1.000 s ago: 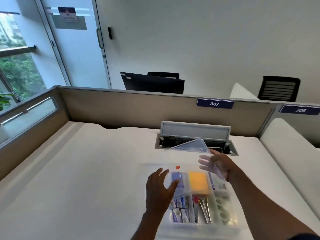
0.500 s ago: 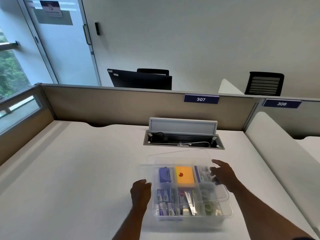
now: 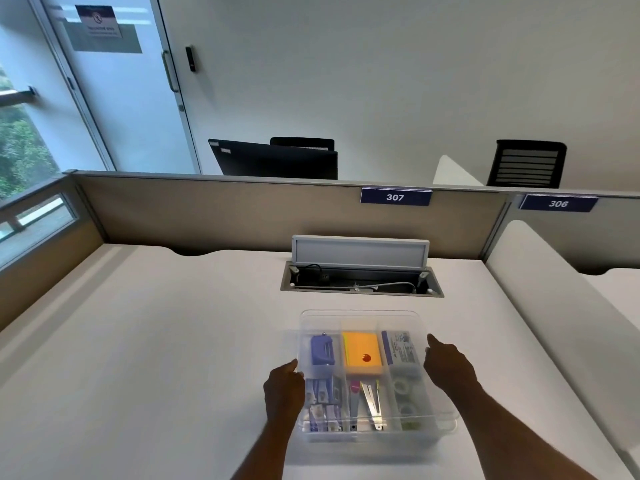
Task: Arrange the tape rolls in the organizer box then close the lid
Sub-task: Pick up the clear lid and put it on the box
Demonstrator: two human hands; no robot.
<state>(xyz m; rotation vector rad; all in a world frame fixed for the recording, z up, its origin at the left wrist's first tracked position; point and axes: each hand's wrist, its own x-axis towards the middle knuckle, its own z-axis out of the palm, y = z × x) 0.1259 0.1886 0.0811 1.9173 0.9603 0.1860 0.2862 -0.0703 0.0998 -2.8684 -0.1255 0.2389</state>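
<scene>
A clear plastic organizer box (image 3: 363, 317) sits on the white desk in front of me, its clear lid (image 3: 367, 355) lying flat over the compartments. Tape rolls (image 3: 403, 398) show through the lid in the near right compartment. My left hand (image 3: 282, 389) rests against the box's left side, fingers at the lid's edge. Against the right side lies my right hand (image 3: 448, 363), one finger stretched along the lid's edge. Neither hand holds a loose item.
The box also holds a purple stapler (image 3: 322, 348), an orange pad (image 3: 362, 348), staple boxes (image 3: 323, 403) and scissors (image 3: 369, 400). An open cable hatch (image 3: 360, 282) lies just behind the box. Partition panels (image 3: 242, 216) bound the desk at the back and sides.
The lid, tilted up a second ago, has come down flat on the box. Both hands have moved from the lid's top to the box's left and right sides.
</scene>
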